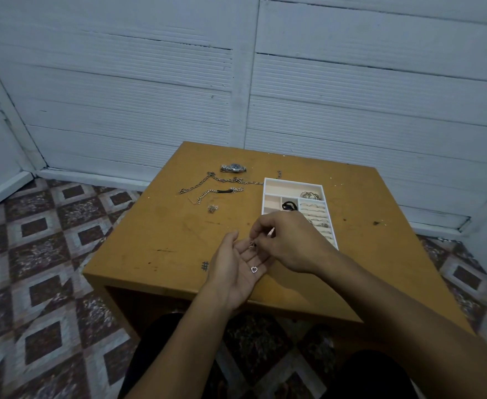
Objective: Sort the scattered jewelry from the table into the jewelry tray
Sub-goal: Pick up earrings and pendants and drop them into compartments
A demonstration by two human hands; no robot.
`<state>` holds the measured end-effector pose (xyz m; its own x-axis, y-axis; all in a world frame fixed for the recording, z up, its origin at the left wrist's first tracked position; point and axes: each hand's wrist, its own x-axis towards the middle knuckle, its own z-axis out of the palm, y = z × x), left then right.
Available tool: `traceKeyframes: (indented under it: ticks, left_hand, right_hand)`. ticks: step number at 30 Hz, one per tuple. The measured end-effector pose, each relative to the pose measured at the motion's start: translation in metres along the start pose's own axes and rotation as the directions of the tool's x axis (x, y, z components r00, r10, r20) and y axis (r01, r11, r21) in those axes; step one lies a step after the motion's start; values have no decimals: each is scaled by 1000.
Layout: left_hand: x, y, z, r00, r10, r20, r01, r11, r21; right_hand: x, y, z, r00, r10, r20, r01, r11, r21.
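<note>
My left hand [236, 272] lies palm up over the table's near edge, and a small heart-shaped piece [254, 269] rests on its palm. Just above it, my right hand [288, 243] pinches a small silver piece [252, 244] at the left fingertips. The white jewelry tray [268, 194] stands behind my right hand, which hides its near left corner. It holds rings in slots, a black band and a silver piece. On the table's far left lie a wristwatch [233, 167], a long chain [202, 184], a bracelet with a black bar [216, 192] and a small cluster [212, 208].
The yellow-brown wooden table [161, 234] stands against a white panelled wall. A tiny dark piece [279, 173] lies behind the tray. Patterned floor tiles surround the table, and my knees sit below its near edge.
</note>
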<state>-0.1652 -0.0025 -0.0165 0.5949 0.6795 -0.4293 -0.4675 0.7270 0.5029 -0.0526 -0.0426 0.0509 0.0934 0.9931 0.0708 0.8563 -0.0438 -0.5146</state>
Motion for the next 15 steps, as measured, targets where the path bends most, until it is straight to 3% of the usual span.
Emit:
traceKeyframes:
  ticks: [9,15]
  left_hand:
    - [-6,-4,-1,998,-29,-49,26,998,-51]
    - [-5,-3,0,997,-35,-72,31,998,-52]
  right_hand:
    - [-8,6,13,991,-66,-116,41,978,-202]
    - [-18,7,27,988,-123,-92,97,964,-249]
